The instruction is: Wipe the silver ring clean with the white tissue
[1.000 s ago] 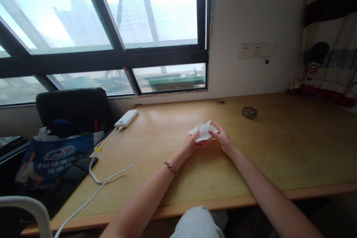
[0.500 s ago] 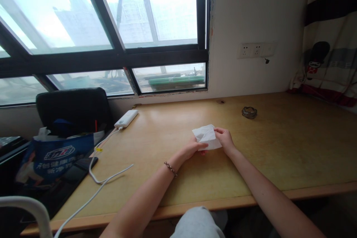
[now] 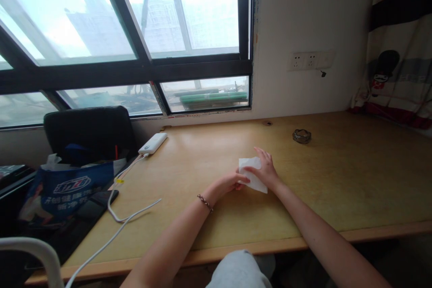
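Note:
A white paper tissue (image 3: 257, 183), folded into a small rectangle, is held just over the wooden desk between my two hands. My left hand (image 3: 236, 180) grips its left edge, the thumb lying on top and the fingertips partly hidden beneath. From the other side, my right hand (image 3: 269, 172) lays its thumb across the tissue's face. Its fingers stretch up past the far edge, so the sheet sits between thumb and fingers. The tissue's lower corner hangs down beside my right palm.
On the wooden desk (image 3: 337, 180) a dark coiled ring-shaped object (image 3: 301, 136) lies at the back right. A white power bank (image 3: 153, 144) with a white cable (image 3: 124, 220) rests at the left. Beyond that edge are a blue bag (image 3: 67, 189) and a black chair (image 3: 89, 128).
My right hand has shifted its hold: its thumb now reaches left across the tissue and its fingers are raised. The tissue looks smaller and tilts downward to the right. My left hand has barely moved.

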{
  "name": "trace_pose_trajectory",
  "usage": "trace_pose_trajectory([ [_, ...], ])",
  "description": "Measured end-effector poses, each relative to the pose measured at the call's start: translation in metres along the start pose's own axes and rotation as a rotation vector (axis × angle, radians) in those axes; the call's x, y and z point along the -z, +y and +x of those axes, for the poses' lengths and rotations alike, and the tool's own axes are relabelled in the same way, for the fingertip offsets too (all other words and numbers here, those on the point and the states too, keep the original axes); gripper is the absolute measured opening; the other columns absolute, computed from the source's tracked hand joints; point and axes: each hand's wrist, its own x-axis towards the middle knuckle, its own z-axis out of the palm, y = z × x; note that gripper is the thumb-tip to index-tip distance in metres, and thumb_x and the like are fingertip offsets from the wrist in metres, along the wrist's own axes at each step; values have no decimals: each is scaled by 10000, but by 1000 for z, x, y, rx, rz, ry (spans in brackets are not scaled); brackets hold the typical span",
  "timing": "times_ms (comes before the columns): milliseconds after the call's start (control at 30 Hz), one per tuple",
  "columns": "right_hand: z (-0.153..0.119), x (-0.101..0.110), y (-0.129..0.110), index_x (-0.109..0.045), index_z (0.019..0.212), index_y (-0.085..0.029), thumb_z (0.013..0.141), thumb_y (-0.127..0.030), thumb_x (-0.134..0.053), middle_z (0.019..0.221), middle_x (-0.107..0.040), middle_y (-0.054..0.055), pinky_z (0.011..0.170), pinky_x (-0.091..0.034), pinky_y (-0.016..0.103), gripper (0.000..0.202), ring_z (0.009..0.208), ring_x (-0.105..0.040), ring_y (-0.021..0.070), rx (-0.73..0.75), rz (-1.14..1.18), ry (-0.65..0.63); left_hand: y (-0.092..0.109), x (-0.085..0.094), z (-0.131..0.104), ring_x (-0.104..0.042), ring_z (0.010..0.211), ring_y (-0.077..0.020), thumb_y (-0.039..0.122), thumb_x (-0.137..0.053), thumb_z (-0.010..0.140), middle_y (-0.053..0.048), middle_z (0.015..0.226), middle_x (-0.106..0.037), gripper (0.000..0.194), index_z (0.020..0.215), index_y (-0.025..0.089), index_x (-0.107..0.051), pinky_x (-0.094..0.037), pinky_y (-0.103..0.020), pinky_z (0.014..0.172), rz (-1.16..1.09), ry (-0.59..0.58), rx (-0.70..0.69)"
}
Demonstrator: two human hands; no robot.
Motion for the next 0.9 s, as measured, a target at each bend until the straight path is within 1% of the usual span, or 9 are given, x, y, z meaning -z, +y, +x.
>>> trace_pose_trajectory([
  [200,2,-2,9,-475,1110,-176,627,-460,-608,1078,-553,106,855,-381,398,576,984,-505,243,-135,122,17,4,0,-5,-358,363,-18,116,-596,534,51,544,-466,238,735,139,-470,-213,-148,322,4,-98,58],
  [300,5,-2,13,-497,1068,-168,618,-469,-614,1058,-570,114,789,-429,371,554,912,-552,234,-326,291,68,4,-1,-4,-368,363,-20,118,-604,542,49,543,-476,255,759,138,-472,-233,-148,328,-30,-35,30],
  [367,8,-1,14,-533,1003,-163,635,-499,-590,1005,-601,116,718,-463,337,502,854,-582,227,-505,511,62,4,-1,-1,-375,358,-23,133,-605,559,53,525,-472,264,786,139,-469,-254,-148,336,-80,53,-29],
  [433,9,1,11,-576,914,-144,658,-528,-555,914,-637,122,657,-482,316,462,797,-606,225,-647,807,-70,4,1,1,-395,355,-31,152,-612,574,53,512,-472,276,811,136,-471,-273,-150,340,-114,126,-88],
  [533,8,6,4,-620,815,-103,644,-482,-604,816,-661,124,623,-492,302,417,721,-624,214,-739,1127,-361,3,2,3,-439,368,-47,181,-637,579,35,545,-508,325,863,125,-490,-296,-156,341,-113,153,-130],
  [567,7,7,2,-628,804,-97,620,-438,-644,807,-665,117,628,-491,294,388,705,-626,205,-743,1165,-407,3,2,4,-449,373,-52,200,-644,584,27,560,-522,342,884,122,-501,-300,-159,340,-108,151,-133],
  [633,5,8,-1,-641,797,-98,577,-349,-699,801,-671,97,643,-485,274,338,688,-625,184,-726,1174,-420,3,0,5,-467,390,-61,256,-647,609,3,603,-555,356,914,115,-528,-311,-167,345,-99,158,-139],
  [767,2,7,0,-656,761,-103,518,-283,-734,749,-675,77,607,-473,254,313,633,-618,166,-736,1131,-393,1,0,10,-545,533,-97,301,-658,615,-55,751,-620,364,906,96,-579,-390,-188,447,-148,280,-215],
  [900,3,4,6,-652,722,-107,514,-304,-729,632,-653,45,442,-407,199,296,491,-556,111,-760,1078,-358,2,10,13,-508,479,-82,291,-655,606,-24,635,-590,279,787,88,-590,-352,-176,400,-187,394,-213],
])
